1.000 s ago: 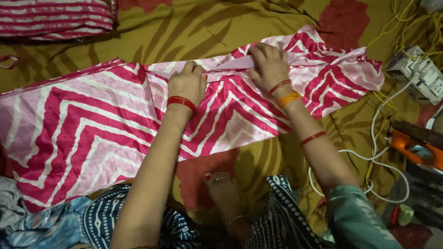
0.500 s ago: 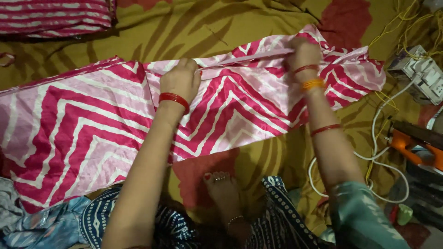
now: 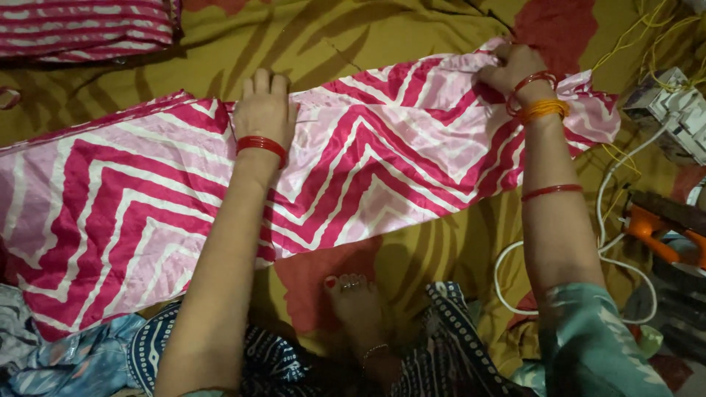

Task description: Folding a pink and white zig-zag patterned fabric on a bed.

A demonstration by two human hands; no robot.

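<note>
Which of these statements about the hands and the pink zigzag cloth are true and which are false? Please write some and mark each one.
1. The left hand lies flat on the pink zigzag cloth. True.
2. The right hand holds the orange tool. False: it grips the far right end of the cloth; the orange tool lies apart at the right edge.
3. The cloth is spread over an olive and red sheet. True.
4. Both wrists are bare. False: the left wrist has red bangles, and the right has red and orange ones.
5. A white cable runs beside the right forearm. True.
6. A folded striped cloth lies at the lower right. False: it is at the upper left.
</note>
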